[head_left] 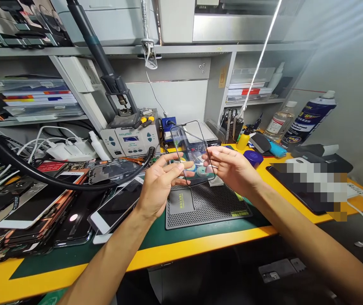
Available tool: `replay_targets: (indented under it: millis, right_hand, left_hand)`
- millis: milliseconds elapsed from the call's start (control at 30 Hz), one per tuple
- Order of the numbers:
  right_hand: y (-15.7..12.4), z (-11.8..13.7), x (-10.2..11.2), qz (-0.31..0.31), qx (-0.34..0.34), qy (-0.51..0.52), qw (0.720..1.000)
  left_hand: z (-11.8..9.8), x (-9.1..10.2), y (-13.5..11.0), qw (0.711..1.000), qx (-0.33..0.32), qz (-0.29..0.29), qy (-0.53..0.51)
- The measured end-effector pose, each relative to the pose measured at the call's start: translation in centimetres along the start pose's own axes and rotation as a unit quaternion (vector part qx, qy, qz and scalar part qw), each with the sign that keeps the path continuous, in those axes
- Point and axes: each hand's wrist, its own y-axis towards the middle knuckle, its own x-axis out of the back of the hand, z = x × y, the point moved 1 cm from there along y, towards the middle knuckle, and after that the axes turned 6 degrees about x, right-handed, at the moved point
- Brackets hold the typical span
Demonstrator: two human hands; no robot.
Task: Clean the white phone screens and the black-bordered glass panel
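I hold a clear phone glass panel with a black border (190,146) upright above the workbench, between both hands. My left hand (158,184) pinches its lower left edge with thumb and fingers. Fingertips of my right hand (230,167) grip the right edge. Through the glass I see small rolls of tape on the bench. Below my hands lies a grey dotted work mat (205,205).
A heap of phone screens and phones (42,209) covers the left of the yellow-edged bench (200,245). A soldering station (130,140) stands behind, with a black hose (57,180) curving past. Bottles and a spray can (311,116) stand at the right.
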Motion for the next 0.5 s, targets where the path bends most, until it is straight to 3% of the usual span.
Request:
replay_targets:
  millis: [233,500]
  right_hand:
    - [-0.29,-0.06,-0.13,-0.005,0.056,-0.054,0.997]
    - [-0.18,-0.09,-0.12,-0.015,0.07,-0.065,0.995]
  left_hand:
    - [-0.04,0.07,0.07,1.0,-0.005,0.011,-0.015]
    - [0.01,-0.13,-0.08,1.0,-0.005,0.005,0.004]
